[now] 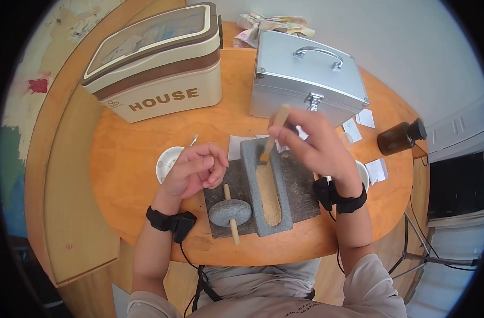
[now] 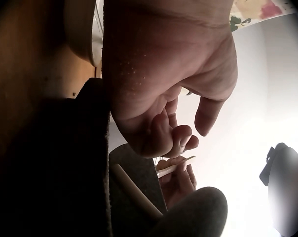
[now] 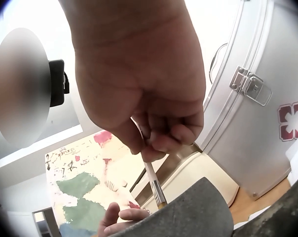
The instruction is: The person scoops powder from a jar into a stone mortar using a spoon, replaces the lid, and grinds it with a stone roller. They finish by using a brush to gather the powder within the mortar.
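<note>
My right hand [image 1: 318, 143] pinches the wooden handle of a flat brush [image 1: 272, 135], its bristles down at the far end of the groove in a long grey stone trough [image 1: 250, 185]. Tan powder [image 1: 268, 196] lies along the groove. In the right wrist view the right hand [image 3: 139, 84] holds the brush [image 3: 154, 182] above the stone rim. My left hand [image 1: 195, 169] hovers left of the trough with loosely curled fingers, holding nothing; the left wrist view shows this hand [image 2: 164, 84] too. Below it rests a stone wheel [image 1: 223, 213] with a wooden rod through it.
Trough and wheel rest on a dark board [image 1: 305, 199]. A white bowl [image 1: 162, 165] stands left, another bowl [image 1: 363, 175] right. Behind are a cream box [image 1: 167, 95] and a silver case [image 1: 284, 90]. A dark jar [image 1: 398, 139] and paper pieces [image 1: 377, 170] lie at the right.
</note>
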Available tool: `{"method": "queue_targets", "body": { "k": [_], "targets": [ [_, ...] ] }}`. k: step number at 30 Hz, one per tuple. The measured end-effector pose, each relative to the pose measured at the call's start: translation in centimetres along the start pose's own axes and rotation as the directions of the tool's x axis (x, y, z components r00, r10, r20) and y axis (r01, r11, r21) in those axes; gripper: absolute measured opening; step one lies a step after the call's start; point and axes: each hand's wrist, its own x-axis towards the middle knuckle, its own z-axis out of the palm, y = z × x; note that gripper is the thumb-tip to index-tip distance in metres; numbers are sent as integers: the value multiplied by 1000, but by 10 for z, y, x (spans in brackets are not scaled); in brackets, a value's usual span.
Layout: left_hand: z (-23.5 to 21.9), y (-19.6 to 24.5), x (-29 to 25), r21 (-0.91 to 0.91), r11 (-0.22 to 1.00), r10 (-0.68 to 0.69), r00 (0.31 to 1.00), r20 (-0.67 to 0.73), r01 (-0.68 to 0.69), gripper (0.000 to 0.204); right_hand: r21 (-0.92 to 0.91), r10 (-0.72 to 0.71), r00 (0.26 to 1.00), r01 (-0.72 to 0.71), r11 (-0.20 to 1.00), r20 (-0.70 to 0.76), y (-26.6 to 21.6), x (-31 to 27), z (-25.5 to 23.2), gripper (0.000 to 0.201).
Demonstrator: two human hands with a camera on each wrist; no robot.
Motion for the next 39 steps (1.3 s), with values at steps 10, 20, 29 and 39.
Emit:
{"method": "queue_targets", "body": {
  "k": [10,20,29,39],
  "targets": [
    [1,0,-1,31,999,-25,999,-24,25,28,101,41,998,-37,994,-43,3,3,9,21],
    [2,0,0,20,1000,-19,1000,-22,20,28,51,29,996,-25,998,-90,1,3,5,21],
    [2,0,-1,32,999,-28,999,-32,29,27,47,15,1000,-16,999,24,6,3,6,23],
    [3,0,-1,83,996,-21,998,-56,26,33,44,-5,1000,4,999,20,8,2,6,16]
  ]
}}
